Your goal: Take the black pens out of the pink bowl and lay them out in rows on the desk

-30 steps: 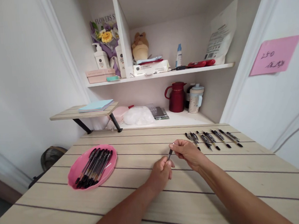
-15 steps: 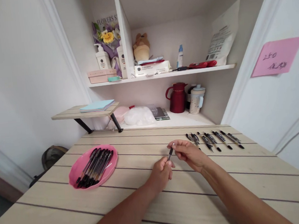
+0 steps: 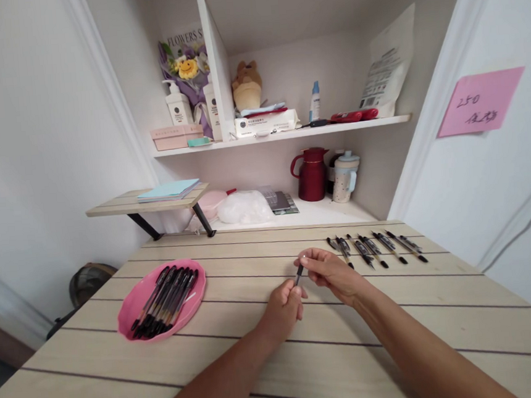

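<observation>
Over the middle of the table, my left hand (image 3: 284, 309) is closed around the lower part of a dark pen (image 3: 298, 273), which tilts up to the right. My right hand (image 3: 325, 269) pinches at the pen's upper end, where a small pale tip shows between thumb and fingers. Most of the pen's lower half is hidden in my left fist. To the left, a pink scalloped dish (image 3: 125, 305) holds several black pens (image 3: 167, 300). On the right lie rows of black pen parts (image 3: 376, 250), caps and barrels among them.
The slatted wooden table (image 3: 242, 362) runs back to white shelving. A small raised stand (image 3: 108, 205) with blue paper (image 3: 168, 190) is at the back left. A red jug (image 3: 312, 176) and a pale cup (image 3: 346, 178) stand at the back. A pink note (image 3: 481, 101) is on the right wall.
The view has shifted a little, so everything sits slightly further left. Both hands keep their hold on the pen in nearly the same pose.
</observation>
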The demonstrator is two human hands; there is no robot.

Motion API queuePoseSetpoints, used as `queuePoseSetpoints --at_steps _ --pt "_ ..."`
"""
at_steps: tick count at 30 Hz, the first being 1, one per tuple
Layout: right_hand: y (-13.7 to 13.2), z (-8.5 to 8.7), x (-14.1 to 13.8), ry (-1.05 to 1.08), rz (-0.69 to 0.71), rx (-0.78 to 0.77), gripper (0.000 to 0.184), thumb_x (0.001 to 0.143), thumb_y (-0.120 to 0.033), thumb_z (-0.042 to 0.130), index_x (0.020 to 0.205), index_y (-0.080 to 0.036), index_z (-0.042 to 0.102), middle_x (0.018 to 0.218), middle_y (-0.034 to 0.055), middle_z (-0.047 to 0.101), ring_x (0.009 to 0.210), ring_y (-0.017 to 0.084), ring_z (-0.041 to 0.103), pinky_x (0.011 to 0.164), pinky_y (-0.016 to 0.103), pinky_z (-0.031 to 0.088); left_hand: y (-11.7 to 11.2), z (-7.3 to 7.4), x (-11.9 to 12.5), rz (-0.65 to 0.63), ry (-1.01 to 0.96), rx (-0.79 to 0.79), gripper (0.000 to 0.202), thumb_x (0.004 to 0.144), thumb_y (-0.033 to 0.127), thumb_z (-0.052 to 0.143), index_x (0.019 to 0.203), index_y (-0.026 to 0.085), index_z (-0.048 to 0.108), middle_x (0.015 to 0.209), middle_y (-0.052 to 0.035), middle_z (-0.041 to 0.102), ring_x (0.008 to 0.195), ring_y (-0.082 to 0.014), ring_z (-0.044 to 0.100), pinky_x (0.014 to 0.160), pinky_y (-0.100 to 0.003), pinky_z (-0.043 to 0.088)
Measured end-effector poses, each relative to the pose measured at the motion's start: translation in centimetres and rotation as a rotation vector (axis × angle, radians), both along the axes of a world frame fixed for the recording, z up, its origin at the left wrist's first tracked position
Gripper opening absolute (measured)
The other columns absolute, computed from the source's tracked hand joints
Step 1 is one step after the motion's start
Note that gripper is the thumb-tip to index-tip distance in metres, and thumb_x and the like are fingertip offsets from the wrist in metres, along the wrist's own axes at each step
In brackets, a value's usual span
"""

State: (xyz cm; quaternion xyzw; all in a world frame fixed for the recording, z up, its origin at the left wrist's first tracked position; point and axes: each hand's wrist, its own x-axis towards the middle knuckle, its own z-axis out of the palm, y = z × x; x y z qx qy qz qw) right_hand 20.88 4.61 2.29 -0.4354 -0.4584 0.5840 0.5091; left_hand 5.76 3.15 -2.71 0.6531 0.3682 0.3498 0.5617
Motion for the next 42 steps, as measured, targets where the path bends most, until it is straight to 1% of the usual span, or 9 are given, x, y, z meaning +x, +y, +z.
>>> queuePoseSetpoints --at_steps 7,11,13,17,20,29,35,39,42 --pt "0.0 -0.6 -0.3 -0.005 -0.044 0.034 0.031 0.059 -0.041 0.069 0.064 -0.017 0.051 0.042 -0.0091 0.037 0.038 0.003 0.028 0.039 0.020 0.015 0.1 -0.3 0.1 0.016 0.001 -0.005 0.029 0.083 0.044 0.036 0.079 0.017 0.045 0.044 0.0080 0.040 0.036 -0.0052 0.029 0.042 -0.019 0.022" --pt "0.7 -0.2 0.6 -0.162 0.008 0.099 0.032 0.065 -0.046 0.062 0.079 -0.018 0.056 0.059 -0.0029 0.055 0.045 0.006 0.041 0.041 0.020 0.025 0.3 -0.6 0.2 0.036 -0.027 -0.046 0.027 0.082 0.042 0.036 0.079 0.017 0.044 0.043 0.0085 0.039 0.036 -0.0050 0.027 0.042 -0.019 0.021" --pt "1.8 0.2 1.9 -0.416 -0.082 0.161 0.031 0.072 -0.045 0.054 0.089 -0.018 0.057 0.077 0.0030 0.063 0.057 0.011 0.052 0.047 0.021 0.033 0.4 -0.7 0.3 0.045 -0.046 -0.077 0.026 0.082 0.041 0.036 0.078 0.017 0.044 0.043 0.0086 0.038 0.036 -0.0048 0.026 0.041 -0.019 0.020" --pt "5.1 0.2 4.4 -1.376 -0.433 0.125 0.024 0.079 -0.030 0.046 0.093 -0.015 0.058 0.088 0.0131 0.065 0.084 0.022 0.059 0.065 0.029 0.041 0.3 -0.4 0.3 0.052 -0.078 -0.119 0.026 0.081 0.042 0.037 0.079 0.017 0.045 0.043 0.0086 0.038 0.035 -0.0044 0.024 0.040 -0.018 0.018" --pt "6.9 -0.6 5.3 -1.558 -0.440 0.089 0.022 0.076 -0.017 0.048 0.094 -0.010 0.059 0.090 0.0185 0.064 0.092 0.027 0.058 0.073 0.033 0.040 0.1 -0.1 0.3 0.052 -0.084 -0.120 0.026 0.080 0.042 0.038 0.078 0.017 0.044 0.042 0.0087 0.038 0.034 -0.0041 0.023 0.040 -0.018 0.018" --pt "7.3 -2.7 4.4 -1.415 -0.425 0.066 0.022 0.069 -0.005 0.046 0.086 -0.007 0.061 0.096 0.0237 0.061 0.094 0.028 0.057 0.075 0.035 0.040 0.1 0.2 0.3 0.043 -0.063 -0.139 0.027 0.080 0.044 0.039 0.077 0.017 0.044 0.042 0.0085 0.038 0.034 -0.0039 0.023 0.039 -0.018 0.016" --pt "5.0 -1.7 3.5 -1.072 -0.328 0.103 0.013 0.071 -0.020 0.049 0.078 -0.015 0.058 0.072 0.0089 0.065 0.068 0.017 0.061 0.059 0.026 0.043 -0.1 0.5 0.4 0.033 -0.084 -0.124 0.028 0.079 0.044 0.039 0.077 0.017 0.045 0.041 0.0090 0.037 0.033 -0.0037 0.021 0.039 -0.019 0.015" --pt "2.7 -0.4 3.2 -0.533 -0.290 0.208 0.031 0.073 -0.033 0.049 0.100 -0.018 0.051 0.073 0.0027 0.063 0.057 0.011 0.056 0.049 0.022 0.039 0.0 0.1 0.4 0.038 -0.075 -0.117 0.028 0.080 0.043 0.038 0.077 0.017 0.045 0.041 0.0087 0.038 0.034 -0.0039 0.023 0.039 -0.019 0.016" --pt "1.5 0.4 2.8 -0.058 -0.271 0.248 0.040 0.065 -0.033 0.060 0.102 -0.019 0.052 0.071 0.0009 0.061 0.053 0.009 0.052 0.046 0.021 0.034 0.1 -0.2 0.4 0.032 -0.066 -0.107 0.027 0.080 0.042 0.038 0.077 0.017 0.045 0.041 0.0084 0.038 0.034 -0.0041 0.024 0.039 -0.019 0.017"
